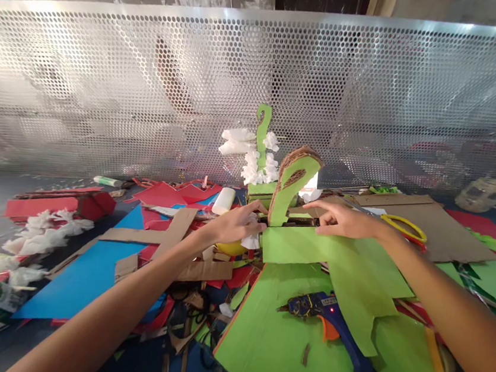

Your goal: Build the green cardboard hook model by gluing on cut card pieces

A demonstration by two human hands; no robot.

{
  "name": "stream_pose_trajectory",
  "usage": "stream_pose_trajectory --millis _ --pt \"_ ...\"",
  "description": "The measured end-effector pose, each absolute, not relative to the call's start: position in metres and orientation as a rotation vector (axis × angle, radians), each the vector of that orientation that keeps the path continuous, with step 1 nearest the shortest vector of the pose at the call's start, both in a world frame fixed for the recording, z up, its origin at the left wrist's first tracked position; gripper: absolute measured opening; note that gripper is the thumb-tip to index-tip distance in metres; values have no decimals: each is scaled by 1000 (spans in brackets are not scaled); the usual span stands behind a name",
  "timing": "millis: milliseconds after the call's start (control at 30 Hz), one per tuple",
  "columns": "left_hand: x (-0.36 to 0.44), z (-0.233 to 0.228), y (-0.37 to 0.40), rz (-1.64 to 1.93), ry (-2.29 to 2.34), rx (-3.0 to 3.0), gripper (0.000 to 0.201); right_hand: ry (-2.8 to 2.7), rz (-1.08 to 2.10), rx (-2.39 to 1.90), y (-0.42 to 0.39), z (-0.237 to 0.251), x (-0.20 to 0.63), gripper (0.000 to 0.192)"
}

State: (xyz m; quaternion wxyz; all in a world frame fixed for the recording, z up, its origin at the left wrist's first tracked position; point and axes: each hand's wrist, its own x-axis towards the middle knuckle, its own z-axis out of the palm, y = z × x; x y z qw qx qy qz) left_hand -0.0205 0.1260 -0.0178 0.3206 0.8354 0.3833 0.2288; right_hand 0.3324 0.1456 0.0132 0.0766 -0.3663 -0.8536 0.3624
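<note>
A long strip of green paper (290, 247) lies along the front of a cardboard piece, its right part bending down toward me. At its left end, my left hand (238, 225) is closed with the thumb on the edge. My right hand (341, 220) grips the top edge farther right, thumb in front and index finger stretched out to the left. Between the hands stands a curved green-faced cardboard shape (285, 196) with a hooked top. Just behind it is a smaller green hooked shape (262, 131) with crumpled white tufts (252, 168) around its base.
A blue glue gun (340, 322) with a lit red light rests on green sheets (266, 343) in front. Yellow-handled scissors (404, 228) lie at right on brown cardboard (453, 230). Red pieces (58, 203), blue paper (85, 281) and scraps cover the left. A perforated metal panel (223, 87) stands behind.
</note>
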Motion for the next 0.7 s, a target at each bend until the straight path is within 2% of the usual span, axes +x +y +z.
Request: stream_pose_trajectory --millis 700 --pt "-21 -23 130 670 998 2154 47 -2564 884 -1176 138 27 337 71"
